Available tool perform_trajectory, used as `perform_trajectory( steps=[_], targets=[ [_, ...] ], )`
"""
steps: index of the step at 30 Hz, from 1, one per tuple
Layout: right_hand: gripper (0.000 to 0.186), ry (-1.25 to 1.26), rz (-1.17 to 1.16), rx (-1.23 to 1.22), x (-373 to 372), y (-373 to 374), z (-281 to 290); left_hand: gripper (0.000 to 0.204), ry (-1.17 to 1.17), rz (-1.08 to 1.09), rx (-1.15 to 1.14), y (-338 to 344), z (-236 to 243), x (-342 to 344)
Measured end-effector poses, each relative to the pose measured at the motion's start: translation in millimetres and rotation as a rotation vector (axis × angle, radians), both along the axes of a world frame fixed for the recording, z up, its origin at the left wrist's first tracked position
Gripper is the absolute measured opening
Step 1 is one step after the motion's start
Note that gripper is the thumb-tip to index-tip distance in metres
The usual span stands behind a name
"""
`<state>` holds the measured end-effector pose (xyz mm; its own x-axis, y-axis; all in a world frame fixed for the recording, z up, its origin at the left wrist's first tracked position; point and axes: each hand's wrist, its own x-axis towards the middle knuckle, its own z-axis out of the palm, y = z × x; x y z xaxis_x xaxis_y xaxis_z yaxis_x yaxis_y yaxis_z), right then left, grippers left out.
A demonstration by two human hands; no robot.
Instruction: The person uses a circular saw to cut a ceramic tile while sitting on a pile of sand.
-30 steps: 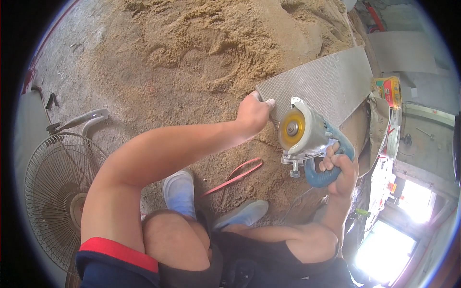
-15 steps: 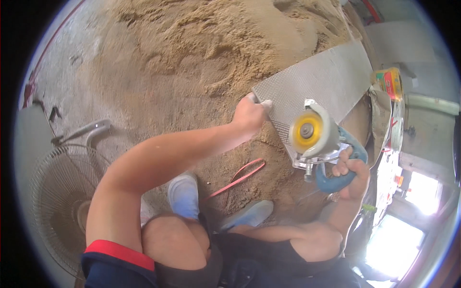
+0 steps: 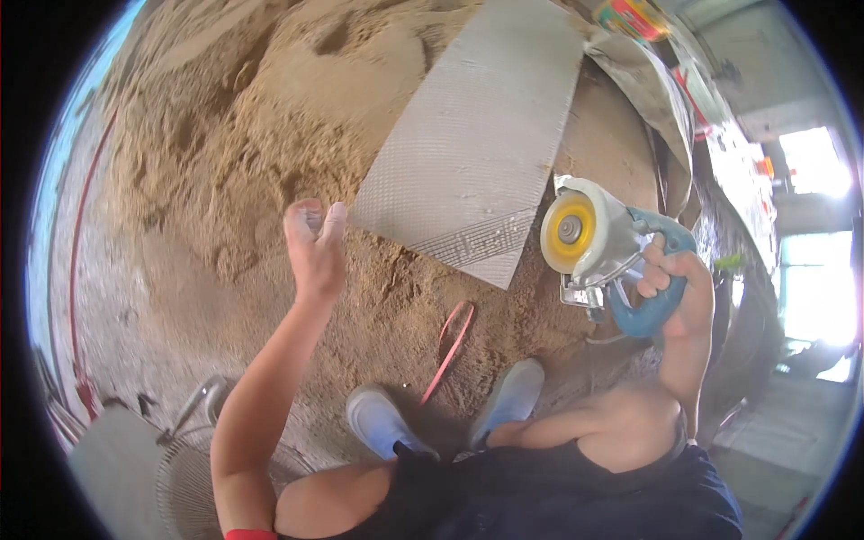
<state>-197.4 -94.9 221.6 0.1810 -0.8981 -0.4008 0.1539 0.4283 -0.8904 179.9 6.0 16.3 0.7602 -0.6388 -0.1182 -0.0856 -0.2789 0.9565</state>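
Note:
In my right hand [image 3: 679,279] is a handheld circular saw [image 3: 607,243] with a blue handle and a round yellow blade; my fingers wrap its grip. The saw hangs just right of a grey tile [image 3: 477,126], apart from it. That long tile rests on the sand with its gridded back up, and its near end shows a darker ribbed band. My left hand [image 3: 317,247] is raised beside the tile's left corner, not touching it. Its fingers are curled in, whitened with dust, and nothing shows between them.
A heap of sand [image 3: 225,144] spreads across the far left. A pink strap [image 3: 445,351] lies between my shoes [image 3: 382,418]. The wire cage of a fan [image 3: 193,486] stands at lower left. At the far right are a colourful bucket [image 3: 634,18] and sacking [image 3: 643,76].
My left hand has let go of the tile's corner and moved left. The tile now lies turned lengthwise away from me. The saw stays in my right hand, now beside the tile's edge.

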Motion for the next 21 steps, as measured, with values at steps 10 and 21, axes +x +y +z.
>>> perform_trajectory(
  steps=[10, 21],
  targets=[
    [0.017, -0.303, -0.044, 0.280, -26.8, -8.5, -17.4, 0.047, -0.597, -0.481, 0.390, -41.2, 54.2, -3.6],
    [0.019, -0.232, -0.055, 0.523, -6.0, -23.9, 22.0, 0.041, -0.472, -1.173, 0.460, -14.1, 182.5, -62.8]
  ],
)
